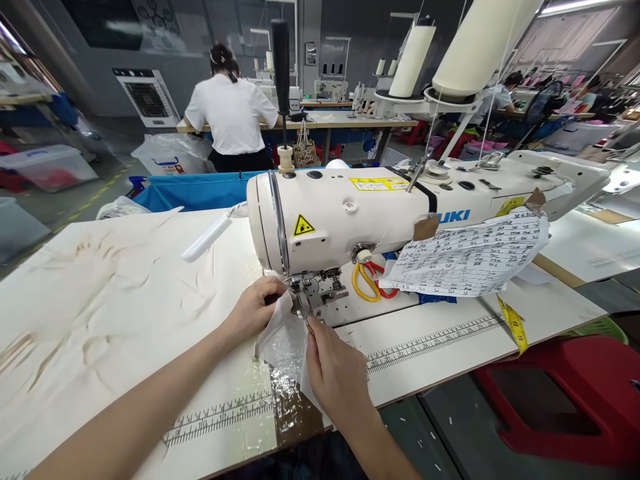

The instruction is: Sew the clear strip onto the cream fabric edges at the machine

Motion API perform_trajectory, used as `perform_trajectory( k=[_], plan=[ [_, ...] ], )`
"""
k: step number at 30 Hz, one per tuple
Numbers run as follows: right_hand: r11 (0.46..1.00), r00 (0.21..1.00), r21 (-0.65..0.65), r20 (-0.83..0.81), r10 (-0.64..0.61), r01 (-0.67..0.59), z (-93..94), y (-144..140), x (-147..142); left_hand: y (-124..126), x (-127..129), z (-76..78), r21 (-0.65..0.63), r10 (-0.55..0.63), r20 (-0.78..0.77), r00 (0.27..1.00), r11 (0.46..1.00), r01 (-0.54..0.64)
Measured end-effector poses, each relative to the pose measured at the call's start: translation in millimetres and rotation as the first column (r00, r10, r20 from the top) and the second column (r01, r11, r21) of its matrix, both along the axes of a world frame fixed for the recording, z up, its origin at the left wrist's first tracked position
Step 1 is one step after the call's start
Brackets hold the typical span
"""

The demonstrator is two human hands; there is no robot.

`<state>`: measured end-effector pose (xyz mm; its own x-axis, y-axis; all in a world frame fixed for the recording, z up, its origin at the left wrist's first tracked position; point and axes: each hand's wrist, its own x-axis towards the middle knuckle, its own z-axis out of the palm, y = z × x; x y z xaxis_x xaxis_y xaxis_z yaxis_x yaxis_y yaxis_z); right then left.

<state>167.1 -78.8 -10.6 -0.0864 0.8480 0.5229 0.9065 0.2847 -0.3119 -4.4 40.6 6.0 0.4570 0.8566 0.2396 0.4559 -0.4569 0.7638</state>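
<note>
A white sewing machine (340, 213) stands before me, with its presser foot and needle area (305, 290) low at its left end. White fabric (283, 333) lies under that area and drapes toward me. My left hand (256, 310) is closed at the fabric's left edge, fingers curled beside the presser foot and partly hidden. My right hand (337, 373) is closed round a thin metal tool (304, 312), whose tip points up into the needle area. The tool's exact kind is too small to tell; the tip is hard to make out.
Pale fabric pieces (85, 287) spread over the table's left. Yellow and red-handled scissors (367, 281) lie behind the needle area. A written sheet (465, 257) hangs on the machine; a tape measure (513, 323) hangs over the edge near a red stool (565, 393). A person (230, 113) sits ahead.
</note>
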Motion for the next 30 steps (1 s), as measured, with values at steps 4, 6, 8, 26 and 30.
perform_trajectory(
  k=[4, 6, 8, 26, 30],
  plan=[
    [1.0, 1.0, -0.007, -0.019, 0.012, -0.012, -0.2, -1.0, 0.2, 0.0, 0.1, -0.5, -0.001, 0.016, -0.009, 1.0, 1.0, -0.016],
    [1.0, 0.999, 0.004, -0.046, 0.017, -0.017, 0.2, -1.6, 0.3, -0.1, 0.7, -0.3, -0.016, 0.026, -0.006, 1.0, 1.0, -0.026],
    [1.0, 0.998, 0.016, -0.065, 0.016, -0.015, 0.8, -2.2, 0.3, -0.1, 1.4, 0.3, -0.026, 0.037, -0.006, 0.999, 0.999, -0.037],
    [1.0, 0.997, 0.024, -0.077, 0.007, -0.005, 0.7, -2.1, -0.1, 0.5, -0.3, -2.5, 0.047, 0.01, -0.059, 0.998, 0.999, -0.007],
    [1.0, 0.995, 0.021, -0.101, 0.005, -0.003, 2.7, -3.4, 0.1, 1.6, -0.7, -0.9, 0.014, 0.006, -0.041, 0.999, 1.0, -0.006]
  ],
)
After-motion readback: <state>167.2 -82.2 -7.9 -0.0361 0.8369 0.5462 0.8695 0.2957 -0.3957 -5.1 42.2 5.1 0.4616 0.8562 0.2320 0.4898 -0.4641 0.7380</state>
